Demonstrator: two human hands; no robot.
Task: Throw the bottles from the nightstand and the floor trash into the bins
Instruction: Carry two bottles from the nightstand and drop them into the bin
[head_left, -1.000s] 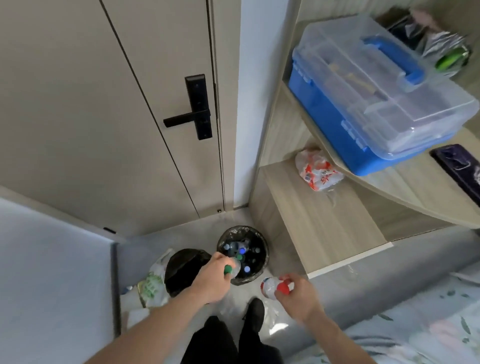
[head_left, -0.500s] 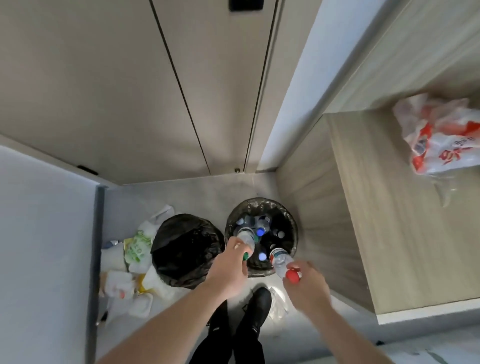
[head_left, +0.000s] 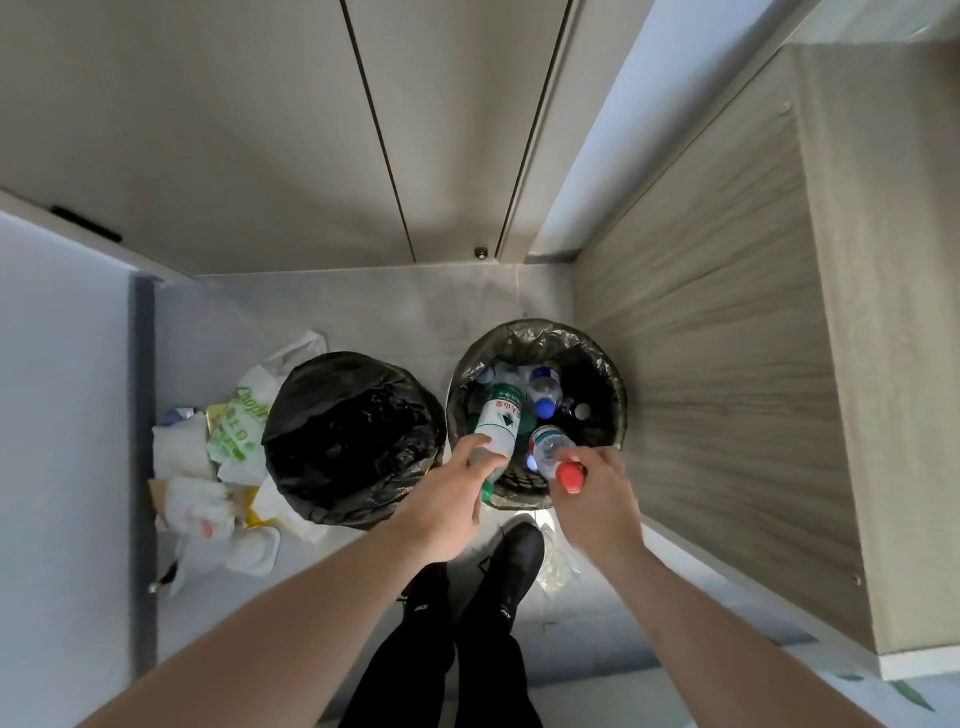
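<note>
Two round bins stand on the grey floor. The right bin (head_left: 610, 364) has a dark liner and holds several plastic bottles. The left bin (head_left: 353, 436) is covered by a black bag. My left hand (head_left: 447, 504) grips a clear bottle with a green and white label (head_left: 500, 418) near its green cap, tilted over the right bin's rim. My right hand (head_left: 597, 499) holds a clear red-capped bottle (head_left: 553, 452) by its neck, bottom end over the same bin.
Crumpled paper, white plastic bags and wrappers (head_left: 218, 467) lie on the floor left of the black-bagged bin. A wooden nightstand side (head_left: 727, 338) rises right of the bins. Closed doors (head_left: 311, 130) stand behind. My black shoes (head_left: 511, 564) are near the bins.
The camera has moved closer over the bins. Both hands have pushed their bottles further over the right bin, the green-labelled bottle now reaching well inside its rim.
</note>
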